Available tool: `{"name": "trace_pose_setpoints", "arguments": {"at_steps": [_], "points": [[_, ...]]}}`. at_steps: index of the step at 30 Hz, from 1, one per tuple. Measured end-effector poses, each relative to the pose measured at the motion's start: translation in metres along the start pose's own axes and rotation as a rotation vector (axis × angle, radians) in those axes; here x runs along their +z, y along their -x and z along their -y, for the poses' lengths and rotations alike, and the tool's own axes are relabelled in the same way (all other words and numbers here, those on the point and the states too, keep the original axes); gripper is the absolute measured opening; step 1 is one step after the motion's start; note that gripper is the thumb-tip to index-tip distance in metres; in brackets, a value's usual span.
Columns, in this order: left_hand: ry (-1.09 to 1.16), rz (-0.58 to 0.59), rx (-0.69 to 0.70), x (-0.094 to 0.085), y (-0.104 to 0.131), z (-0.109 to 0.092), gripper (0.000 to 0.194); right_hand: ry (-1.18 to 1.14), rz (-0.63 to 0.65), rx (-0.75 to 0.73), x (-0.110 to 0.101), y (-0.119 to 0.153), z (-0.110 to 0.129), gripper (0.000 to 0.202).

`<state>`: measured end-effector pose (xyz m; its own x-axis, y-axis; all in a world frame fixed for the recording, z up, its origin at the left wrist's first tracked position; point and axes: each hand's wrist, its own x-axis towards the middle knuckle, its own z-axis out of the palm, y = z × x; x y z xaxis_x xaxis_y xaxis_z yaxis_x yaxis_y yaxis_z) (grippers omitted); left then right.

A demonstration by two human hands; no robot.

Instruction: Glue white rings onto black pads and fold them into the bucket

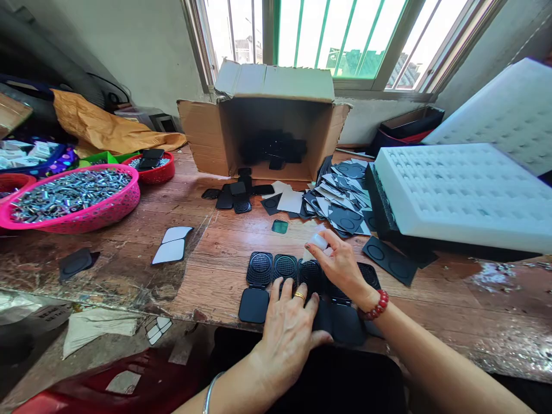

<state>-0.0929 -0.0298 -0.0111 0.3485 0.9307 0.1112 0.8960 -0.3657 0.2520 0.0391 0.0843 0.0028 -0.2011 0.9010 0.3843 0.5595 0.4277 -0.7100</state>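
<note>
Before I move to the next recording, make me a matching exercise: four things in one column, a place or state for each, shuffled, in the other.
1. Left hand
2. Right hand
3. Large basket
4. Cardboard box

A. Gripping a small white object
B. Open, in front of the window
C. Spread over black cases
D. Pink, heaped with metal parts

Pairs: 1-C; 2-A; 3-D; 4-B

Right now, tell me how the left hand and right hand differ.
The left hand lies palm down over the black cases, fingers spread; the right hand pinches a small white item.
The left wrist wears a silver bangle; the right wrist wears red beads.
The right hand reaches farther forward than the left.
Both are bare and work at the same row.
</note>
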Motion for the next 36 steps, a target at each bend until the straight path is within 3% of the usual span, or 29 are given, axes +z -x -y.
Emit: {"name": "trace_pose_setpoints", "arguments": {"at_steps": [10,16,20,23,28,36], "points": [[0.023,0.026,-0.006,-0.002,0.001,-0.001,0.064,0.028,-0.067,0.098,-0.030,0.015,-0.018,0.025],[0.071,-0.005,-0.013,-0.005,0.007,0.004,0.073,-0.084,-0.095,0.189,-0.036,0.013,-0.022,0.034],[0.067,-0.071,-0.074,-0.015,0.016,0.022,0.064,-0.183,-0.082,0.200,-0.022,0.001,-0.011,0.037],[0.043,-0.016,-0.142,-0.021,0.021,0.035,0.051,-0.207,-0.073,0.184,-0.001,-0.008,-0.003,0.038],[0.035,0.058,-0.153,-0.023,0.024,0.040,0.054,-0.181,-0.072,0.162,0.026,-0.016,-0.001,0.038],[-0.002,-0.012,-0.099,-0.010,0.029,0.045,0.060,-0.085,-0.047,0.128,0.033,-0.016,0.001,0.031]]}}
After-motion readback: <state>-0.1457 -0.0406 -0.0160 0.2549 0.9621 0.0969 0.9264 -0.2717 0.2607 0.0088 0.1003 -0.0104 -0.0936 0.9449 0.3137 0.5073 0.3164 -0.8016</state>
